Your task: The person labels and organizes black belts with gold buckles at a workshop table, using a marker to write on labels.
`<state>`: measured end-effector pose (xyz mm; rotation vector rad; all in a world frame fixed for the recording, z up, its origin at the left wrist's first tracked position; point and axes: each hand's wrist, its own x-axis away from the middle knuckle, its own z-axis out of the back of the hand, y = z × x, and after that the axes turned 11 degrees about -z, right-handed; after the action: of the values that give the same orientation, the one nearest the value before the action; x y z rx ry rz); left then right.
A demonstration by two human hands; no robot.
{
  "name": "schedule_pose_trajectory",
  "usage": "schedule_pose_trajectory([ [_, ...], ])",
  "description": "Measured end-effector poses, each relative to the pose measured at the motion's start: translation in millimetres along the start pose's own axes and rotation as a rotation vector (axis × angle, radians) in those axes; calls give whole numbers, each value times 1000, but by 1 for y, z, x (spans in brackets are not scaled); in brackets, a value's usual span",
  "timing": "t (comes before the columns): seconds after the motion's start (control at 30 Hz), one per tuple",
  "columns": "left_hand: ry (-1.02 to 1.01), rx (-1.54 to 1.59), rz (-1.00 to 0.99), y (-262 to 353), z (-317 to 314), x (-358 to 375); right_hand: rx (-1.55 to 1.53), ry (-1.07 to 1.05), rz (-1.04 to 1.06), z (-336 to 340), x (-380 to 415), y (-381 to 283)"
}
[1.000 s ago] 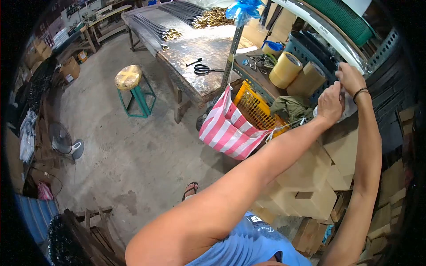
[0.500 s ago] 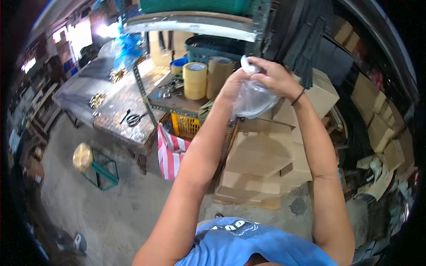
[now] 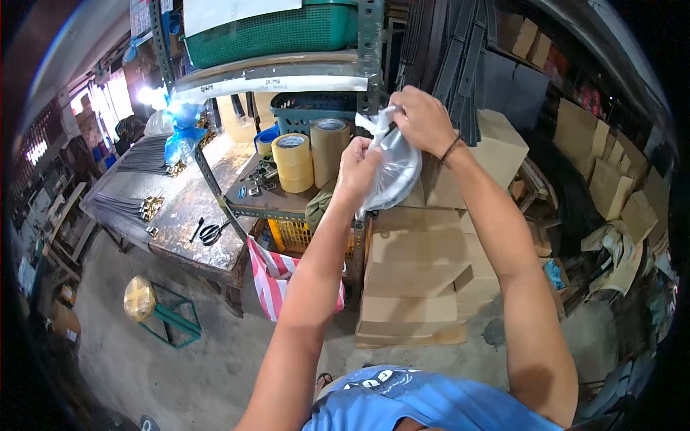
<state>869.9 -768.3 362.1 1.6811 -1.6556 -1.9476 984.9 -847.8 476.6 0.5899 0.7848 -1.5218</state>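
Note:
A clear plastic bag (image 3: 392, 172) with a pale, rounded bundle inside hangs in front of the cardboard boxes. Its gathered neck is twisted between my two hands. My left hand (image 3: 358, 167) pinches the plastic on the left side of the neck. Higher up, my right hand (image 3: 422, 118) has its fingers closed round the other side of the neck. A loose white end of the bag sticks up between the hands. Just left of my left hand, a brown tape roll stack (image 3: 330, 151) and a yellow tape roll stack (image 3: 292, 164) stand on the shelf.
Cardboard boxes (image 3: 413, 251) are stacked below the bag. A metal shelf post (image 3: 370, 57) rises close to my hands. At left are a workbench (image 3: 190, 215) with black scissors (image 3: 210, 233) and a stool (image 3: 140, 298). A striped bag (image 3: 269, 280) hangs under the shelf.
The view has shifted, with the shelf now showing more of its green basket. My hands are farther apart on the bag's neck, and a loose end now sticks up between them.

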Motion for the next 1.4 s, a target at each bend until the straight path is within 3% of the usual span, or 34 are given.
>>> schedule_pose_trajectory([
  [0.07,15,-9,29,-8,-1,2,67,66,-102,0,-10,8],
  [0.17,126,-46,74,-18,-1,-3,76,176,-39,-4,-30,11],
  [0.33,161,-179,175,-20,-3,20,32,50,-92,-16,-46,25],
  [0.43,264,252,160,-16,8,57,-100,189,4,-10,-43,51],
  [0.47,226,203,122,-12,21,72,-118,228,4,6,-39,55],
  [0.57,338,-104,300,-20,73,119,-462,265,-141,64,-2,30],
  [0.63,426,-212,292,-24,105,157,-691,292,-225,85,27,34],
  [0.73,519,-445,321,-18,148,225,-1031,469,-141,91,85,33],
  [0.83,557,-674,489,-11,187,333,-1348,224,62,70,160,43],
  [0.9,612,-746,591,26,197,369,-1133,95,-50,21,198,-6],
  [0.97,865,-804,425,92,210,380,-823,-260,-291,-19,236,-34],
  [1.0,932,-906,321,140,223,372,-792,-383,-247,-32,240,-54],
  [1.03,1124,-763,153,188,236,349,-845,-495,-258,-50,244,-73],
  [1.07,989,-775,-72,245,247,335,-891,-610,-263,-62,250,-89],
  [1.1,1023,-870,-301,299,231,306,-886,-640,-244,-69,255,-103],
  [1.17,306,-993,-645,406,236,287,-896,-785,-141,-90,260,-135],
  [1.27,-165,-1265,-770,504,196,276,-866,-851,13,-119,256,-184],
  [1.4,-340,-1492,-725,555,185,287,-855,-922,139,-154,228,-279],
])
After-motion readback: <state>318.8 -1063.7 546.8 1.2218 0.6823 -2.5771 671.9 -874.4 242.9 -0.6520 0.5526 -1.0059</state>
